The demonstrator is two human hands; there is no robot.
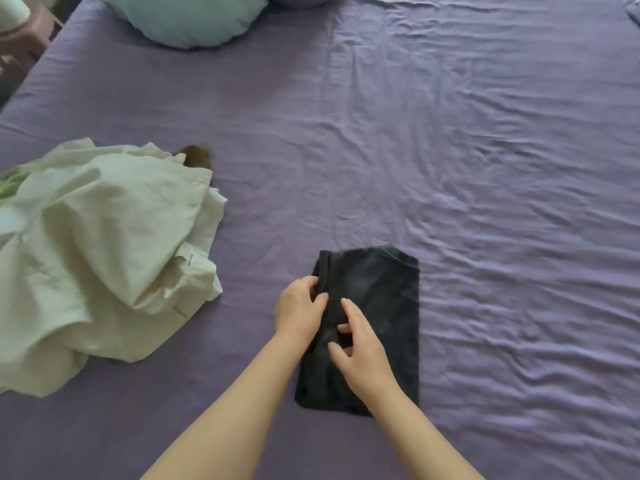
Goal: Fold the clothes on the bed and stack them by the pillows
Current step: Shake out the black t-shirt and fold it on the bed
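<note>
A dark grey garment [384,306], folded into a narrow upright rectangle, lies on the purple bed sheet [485,168] in front of me. My left hand [299,313] grips its left edge near the top, fingers curled around the fabric. On the garment's middle rests my right hand [360,348], fingers spread and bent, pinching or pressing the cloth. A crumpled pile of pale cream clothes [97,258] sits to the left, with a brown piece [198,157] peeking out behind it. A light blue pillow [187,19] lies at the far top left.
A second, purple pillow [301,0] shows at the top edge beside the blue one. The bed's left edge runs diagonally at the upper left, with a pinkish object [27,32] beyond it. Wrinkled sheet stretches to the right.
</note>
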